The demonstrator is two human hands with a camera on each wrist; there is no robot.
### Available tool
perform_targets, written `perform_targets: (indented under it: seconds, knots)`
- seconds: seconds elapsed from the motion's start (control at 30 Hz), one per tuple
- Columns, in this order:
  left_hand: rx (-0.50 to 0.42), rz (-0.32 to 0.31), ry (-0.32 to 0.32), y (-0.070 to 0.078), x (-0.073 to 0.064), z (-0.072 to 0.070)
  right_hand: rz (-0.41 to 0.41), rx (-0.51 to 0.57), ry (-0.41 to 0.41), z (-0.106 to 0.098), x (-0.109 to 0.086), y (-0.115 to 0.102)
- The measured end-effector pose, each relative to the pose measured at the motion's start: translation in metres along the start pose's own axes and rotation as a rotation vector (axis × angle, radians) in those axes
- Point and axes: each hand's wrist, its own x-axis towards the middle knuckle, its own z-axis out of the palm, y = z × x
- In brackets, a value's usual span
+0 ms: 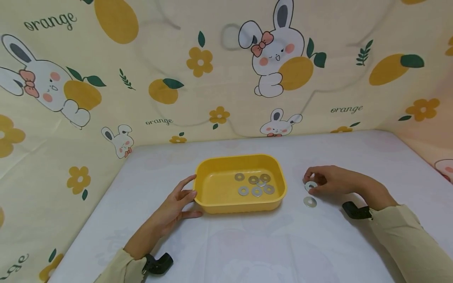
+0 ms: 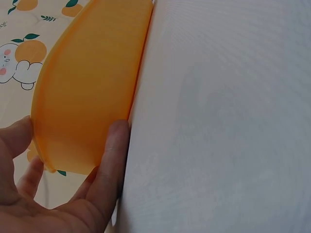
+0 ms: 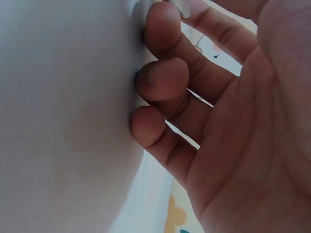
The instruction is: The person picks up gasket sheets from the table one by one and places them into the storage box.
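Note:
A yellow plastic tray [image 1: 219, 204] sits on the table, with several flat metal washers [image 1: 256, 191] lying in its right half. My left hand [image 1: 173, 208] holds the tray's left end, its fingers spread round the rim and lower wall; the left wrist view shows the tray wall [image 2: 87, 92] between them. To the right of the tray, my right hand [image 1: 336, 181] pinches a washer [image 1: 310, 184] between thumb and fingers, low over the table. Just in front of it one more washer [image 1: 310, 202] lies flat. In the right wrist view the other fingers [image 3: 163, 80] are curled near the tabletop.
A white cloth [image 1: 240, 247] covers the table. Behind it and at the sides hangs a cream cloth [image 1: 212, 90] printed with rabbits and oranges. Each wrist carries a small black device, one on the left [image 1: 159, 264] and one on the right [image 1: 355, 211].

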Motion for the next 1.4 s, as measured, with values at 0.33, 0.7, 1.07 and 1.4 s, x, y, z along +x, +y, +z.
perform_targets:
  seconds: [0.33,0.7,1.07,1.4]
  knots:
    - [-0.002,0.000,0.004,-0.0029,0.0012,0.0007,-0.019,0.044,-0.012,0.0003,-0.0016,0.0004]
    - [-0.002,-0.007,0.009,-0.0012,-0.0014,0.0010,0.014,0.103,-0.058,-0.0033,-0.0038,0.0055]
    - [-0.004,-0.015,0.012,-0.0009,-0.0021,0.0008,-0.012,0.120,-0.056,-0.0040,-0.0058,0.0026]
    - [0.009,-0.001,0.005,0.0010,-0.0009,0.0015,-0.001,0.121,-0.050,-0.0045,-0.0047,0.0016]
